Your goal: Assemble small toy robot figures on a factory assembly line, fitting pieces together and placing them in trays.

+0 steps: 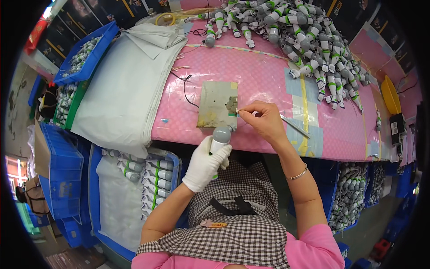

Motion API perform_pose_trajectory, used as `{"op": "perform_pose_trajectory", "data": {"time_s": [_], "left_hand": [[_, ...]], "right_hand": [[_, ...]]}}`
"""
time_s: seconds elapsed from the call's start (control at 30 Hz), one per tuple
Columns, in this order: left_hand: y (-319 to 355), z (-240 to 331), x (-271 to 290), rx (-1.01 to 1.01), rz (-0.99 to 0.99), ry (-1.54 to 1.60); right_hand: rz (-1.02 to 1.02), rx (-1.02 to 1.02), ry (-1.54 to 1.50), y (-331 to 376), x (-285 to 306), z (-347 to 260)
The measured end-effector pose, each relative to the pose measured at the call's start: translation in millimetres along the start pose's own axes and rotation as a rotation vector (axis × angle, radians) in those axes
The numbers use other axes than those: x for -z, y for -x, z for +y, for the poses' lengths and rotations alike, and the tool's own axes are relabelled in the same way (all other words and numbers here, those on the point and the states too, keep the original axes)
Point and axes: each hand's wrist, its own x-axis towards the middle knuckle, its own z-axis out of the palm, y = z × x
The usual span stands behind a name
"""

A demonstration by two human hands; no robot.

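My left hand (204, 162), in a white glove, is closed around a grey-and-white toy figure (221, 136) with a rounded grey end pointing up. It is just off the table's front edge, below a metal box (210, 101) with a worn patch on its face. At the right side of that box, my bare right hand (264, 119) pinches with thumb and forefinger. A tiny pale bit shows at the fingertips, too small to name. A thin silver rod-like tool (295, 126) lies on the table to the right of this hand.
A large heap of similar figures (322, 54) covers the back right of the pink table (264, 67). White cloth (121, 76) drapes its left side. Below stands a blue tray (96, 215) with figures in rows. A dark cable (186, 87) runs to the box. Blue bins (62, 170) stand left.
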Motion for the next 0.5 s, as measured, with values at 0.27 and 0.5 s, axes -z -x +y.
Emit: {"op": "perform_pose_trajectory", "data": {"time_s": [0.27,0.5], "left_hand": [[-20.9,20.6,10.6,0.021,-0.039,0.046],[-25.7,32.8,3.8,0.083,-0.075,0.173]], "right_hand": [[0.029,0.047,0.313,-10.1,2.3,-6.5],[-0.178,-0.134,0.329,-27.0,9.5,-16.7]]}}
